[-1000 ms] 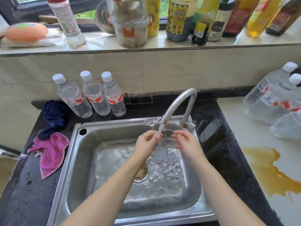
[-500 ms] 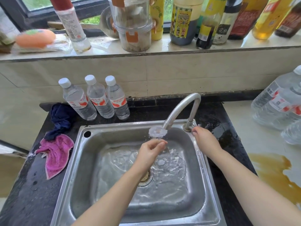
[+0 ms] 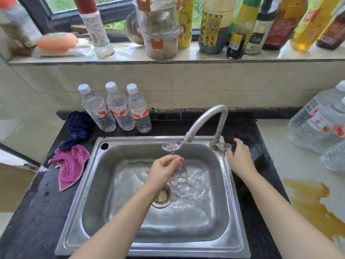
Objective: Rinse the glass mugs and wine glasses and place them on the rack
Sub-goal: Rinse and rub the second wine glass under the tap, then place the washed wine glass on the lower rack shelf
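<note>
My left hand (image 3: 165, 168) holds a clear wine glass (image 3: 172, 145) upside down by its stem, over the middle of the steel sink (image 3: 89, 184). The glass's round foot points up beside the spout of the curved tap (image 3: 205, 118), and its bowl hangs below my fingers above the drain. My right hand (image 3: 238, 156) grips the tap handle (image 3: 223, 146) at the sink's right rear corner. No water stream is visible from the spout; the sink floor is wet. No rack is in view.
Three water bottles (image 3: 115, 107) stand behind the sink. A pink cloth (image 3: 70, 165) and a dark blue cloth (image 3: 78, 128) lie on the black counter at left. Large water jugs (image 3: 321, 118) and a brown spill (image 3: 309, 199) are at right. Bottles and jars crowd the windowsill (image 3: 186, 57).
My right hand left the glass and moved right to the tap handle. My left hand turned the wine glass foot-up over the drain. The water stream has stopped.
</note>
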The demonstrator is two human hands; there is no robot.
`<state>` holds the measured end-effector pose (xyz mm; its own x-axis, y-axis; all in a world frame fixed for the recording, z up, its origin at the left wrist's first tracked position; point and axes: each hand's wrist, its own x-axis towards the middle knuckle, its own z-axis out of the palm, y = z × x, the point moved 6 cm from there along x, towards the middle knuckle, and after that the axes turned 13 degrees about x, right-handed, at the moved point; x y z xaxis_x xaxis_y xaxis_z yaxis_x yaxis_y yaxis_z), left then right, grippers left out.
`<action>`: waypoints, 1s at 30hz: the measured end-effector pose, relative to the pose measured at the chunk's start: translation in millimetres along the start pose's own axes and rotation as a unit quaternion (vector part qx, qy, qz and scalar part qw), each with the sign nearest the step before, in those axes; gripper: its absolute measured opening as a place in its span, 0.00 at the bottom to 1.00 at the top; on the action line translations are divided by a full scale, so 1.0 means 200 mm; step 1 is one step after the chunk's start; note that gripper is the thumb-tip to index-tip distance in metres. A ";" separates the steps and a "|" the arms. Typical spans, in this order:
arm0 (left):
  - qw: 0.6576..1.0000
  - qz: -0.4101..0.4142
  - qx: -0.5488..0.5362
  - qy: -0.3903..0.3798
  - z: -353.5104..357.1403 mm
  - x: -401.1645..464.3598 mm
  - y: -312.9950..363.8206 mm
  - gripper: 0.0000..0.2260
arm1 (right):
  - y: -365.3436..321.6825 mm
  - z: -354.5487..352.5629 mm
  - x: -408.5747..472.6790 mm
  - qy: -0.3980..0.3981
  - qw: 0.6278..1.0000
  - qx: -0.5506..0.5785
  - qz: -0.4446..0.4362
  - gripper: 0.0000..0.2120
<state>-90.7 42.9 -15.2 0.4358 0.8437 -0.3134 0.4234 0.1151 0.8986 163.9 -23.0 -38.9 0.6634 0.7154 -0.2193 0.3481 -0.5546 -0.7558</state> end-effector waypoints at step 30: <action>0.910 0.105 0.084 -0.393 0.38 -0.84 -0.08 0.05 | 0.36 0.15 -2.04 0.226 0.917 0.294 0.144 0.20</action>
<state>-109.2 -140.2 -0.3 0.9269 0.1941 -0.3213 0.3507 -0.1424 0.9256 -101.8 -341.1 -22.8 0.9249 0.2518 -0.2850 -0.2150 -0.2721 -0.9380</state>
